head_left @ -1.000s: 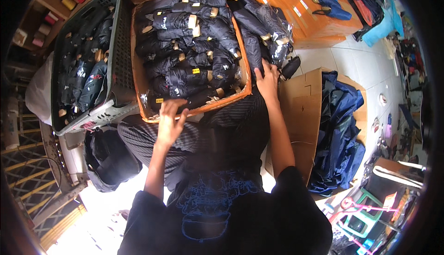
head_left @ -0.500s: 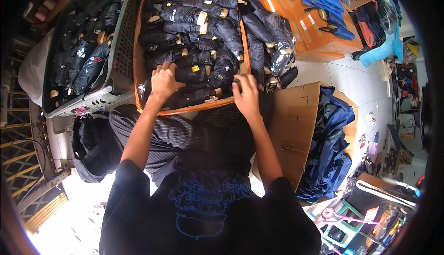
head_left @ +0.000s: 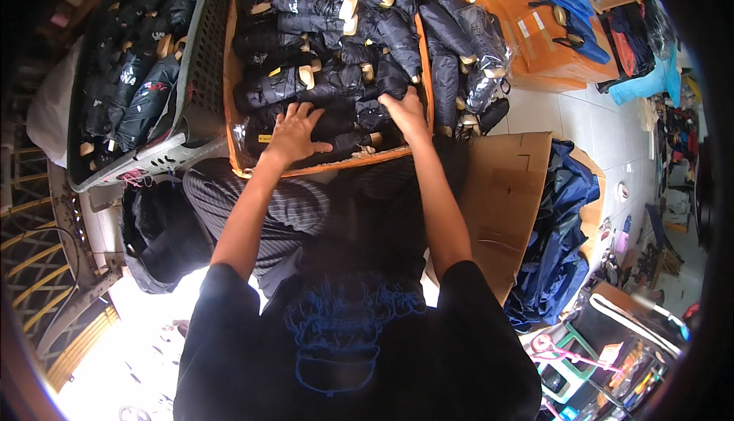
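Rows of black folded umbrellas (head_left: 306, 1) with pale handles fill an open cardboard box (head_left: 425, 62) in front of my lap. My left hand (head_left: 297, 132) lies on the umbrellas near the box's front left, fingers spread and thumb pointing right, holding nothing. Close to the right wall, my right hand (head_left: 407, 115) bends its fingers around the end of a black folded umbrella (head_left: 392, 77); its fingertips are partly hidden. A nearer umbrella (head_left: 348, 144) lies along the front wall, between my two hands.
A grey plastic basket (head_left: 200, 77) of similar umbrellas stands left. More wrapped umbrellas (head_left: 482, 54) lie right of the box, beside orange cartons (head_left: 527, 27) bearing blue packages. A brown carton (head_left: 505, 199) with dark blue fabric (head_left: 547, 245) stands at my right.
My right hand has moved forward into the box and closed around an umbrella. My left hand has shifted slightly right and flattened. An umbrella now lies across the row beyond my left hand.
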The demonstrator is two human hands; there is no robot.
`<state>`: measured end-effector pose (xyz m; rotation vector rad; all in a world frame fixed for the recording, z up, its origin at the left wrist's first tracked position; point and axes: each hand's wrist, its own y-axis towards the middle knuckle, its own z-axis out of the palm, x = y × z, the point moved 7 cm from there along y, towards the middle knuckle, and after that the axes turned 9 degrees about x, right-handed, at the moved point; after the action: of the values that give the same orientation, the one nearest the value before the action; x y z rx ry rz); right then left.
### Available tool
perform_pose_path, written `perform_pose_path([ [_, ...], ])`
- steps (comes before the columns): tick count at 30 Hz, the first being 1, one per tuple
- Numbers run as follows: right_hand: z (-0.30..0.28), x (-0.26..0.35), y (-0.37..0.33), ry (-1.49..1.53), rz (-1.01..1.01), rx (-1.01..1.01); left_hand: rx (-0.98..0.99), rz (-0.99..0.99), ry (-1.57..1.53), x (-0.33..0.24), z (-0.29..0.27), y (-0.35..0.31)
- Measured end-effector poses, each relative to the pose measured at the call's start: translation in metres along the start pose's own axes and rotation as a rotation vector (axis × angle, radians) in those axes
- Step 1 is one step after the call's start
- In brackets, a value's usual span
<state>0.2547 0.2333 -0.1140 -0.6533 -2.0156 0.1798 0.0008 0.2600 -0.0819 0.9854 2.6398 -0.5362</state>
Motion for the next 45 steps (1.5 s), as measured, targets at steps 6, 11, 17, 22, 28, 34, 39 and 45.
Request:
perform_pose_path([
  [6, -0.008, 0.04, -0.031, 0.513, 0.008, 0.337, 0.389, -0.22, 0.112, -0.003, 0.009, 0.016],
  [11, -0.008, 0.096, -0.024, 0.38, -0.157, 0.414, 0.268, -0.246, -0.068, 0.015, -0.009, 0.004],
  [17, 0.014, 0.091, -0.011, 0.153, -0.438, 0.567, 0.029, -0.339, -0.228, 0.061, -0.047, -0.028],
  [22, 0.039, 0.042, -0.022, -0.654, -0.474, 0.444, -0.022, -0.189, -0.079, 0.051, -0.028, -0.034],
  [28, 0.036, 0.032, -0.042, -0.623, -0.564, 0.186, -0.08, -0.055, -0.059, 0.013, -0.017, -0.025],
  [34, -0.044, 0.082, -0.143, -0.187, -0.714, -0.04, -0.174, 0.011, -0.116, 0.032, 0.001, -0.022],
  [39, -0.168, 0.092, -0.285, -0.125, -0.531, -0.372, -0.322, 0.197, -0.102, -0.002, -0.025, -0.023],
  [45, -0.273, -0.01, -0.368, -0.722, -0.068, -0.353, -0.321, 0.617, -0.307, -0.202, -0.083, -0.021],
])
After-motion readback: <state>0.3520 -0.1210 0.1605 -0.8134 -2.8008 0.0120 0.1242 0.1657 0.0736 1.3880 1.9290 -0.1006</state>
